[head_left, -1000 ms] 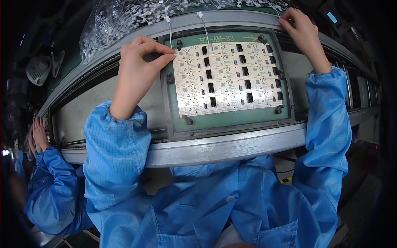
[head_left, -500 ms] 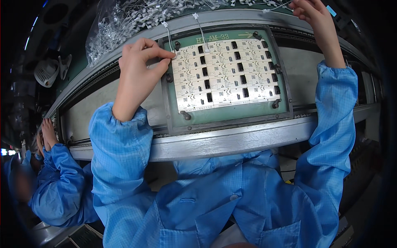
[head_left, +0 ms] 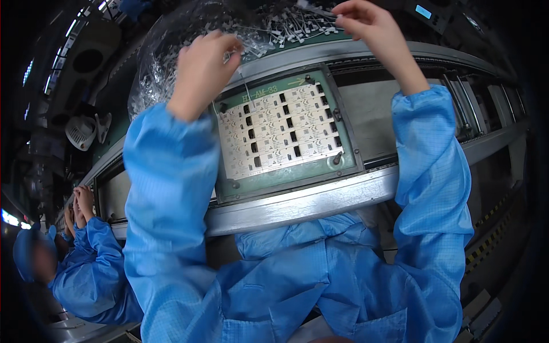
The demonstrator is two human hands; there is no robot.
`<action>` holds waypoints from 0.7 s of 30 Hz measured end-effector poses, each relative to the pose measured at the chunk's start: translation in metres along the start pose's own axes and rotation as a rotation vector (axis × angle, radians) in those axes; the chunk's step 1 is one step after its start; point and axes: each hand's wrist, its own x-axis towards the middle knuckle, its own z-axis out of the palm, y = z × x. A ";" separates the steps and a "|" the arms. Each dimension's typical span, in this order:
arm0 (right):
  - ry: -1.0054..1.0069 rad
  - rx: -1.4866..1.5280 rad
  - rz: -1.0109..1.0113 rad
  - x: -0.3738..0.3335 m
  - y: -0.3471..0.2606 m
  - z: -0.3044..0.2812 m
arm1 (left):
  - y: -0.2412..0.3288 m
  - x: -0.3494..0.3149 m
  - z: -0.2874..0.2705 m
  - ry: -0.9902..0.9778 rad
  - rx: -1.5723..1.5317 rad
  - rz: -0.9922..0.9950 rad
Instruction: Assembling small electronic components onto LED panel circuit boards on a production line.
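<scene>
My right hand point(head_left: 374, 34), up at the top right of the board, is closed in a pinch on a short wire lead point(head_left: 314, 8) with a white connector at its end. My left hand point(head_left: 205, 71) is raised over the board's far left corner, fingers curled together; what they hold, if anything, I cannot make out. Below lies a panel of white circuit boards point(head_left: 286, 128) with black components, set in a green fixture point(head_left: 274, 181). A thin white lead point(head_left: 248, 91) rises from the panel's far edge near my left hand.
Beyond the rail, a clear plastic bag point(head_left: 163, 57) and a heap of white-ended leads point(head_left: 291, 26) lie along the far side. A metal rail point(head_left: 303, 200) runs in front of me. At left are a small white fan point(head_left: 83, 132) and a co-worker's hands point(head_left: 83, 201).
My left hand has lifted off the panel's left corner, up toward the bag. My right hand, still pinching a lead, has come leftward in view. The view has shifted, with the fixture lower and further left.
</scene>
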 end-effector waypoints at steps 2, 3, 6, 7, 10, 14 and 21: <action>-0.094 -0.146 -0.105 0.001 0.023 -0.007 | -0.004 0.043 0.017 0.001 0.045 0.032; -0.142 -0.123 -0.107 0.003 0.024 0.001 | -0.014 0.056 0.025 -0.035 0.158 -0.032; -0.177 -0.106 -0.078 -0.004 0.007 0.008 | -0.040 0.078 0.046 -0.020 0.316 -0.056; -0.178 -0.075 -0.055 -0.007 -0.001 0.009 | -0.048 0.079 0.047 0.028 0.372 -0.036; -0.169 -0.014 -0.031 -0.008 -0.004 0.005 | -0.053 0.075 0.050 0.015 0.362 0.027; -0.259 0.024 -0.114 -0.012 -0.011 0.017 | -0.058 0.065 0.036 0.055 0.117 -0.032; -0.322 -0.285 -0.287 -0.038 -0.011 0.049 | -0.055 0.000 -0.019 0.318 -0.812 -0.154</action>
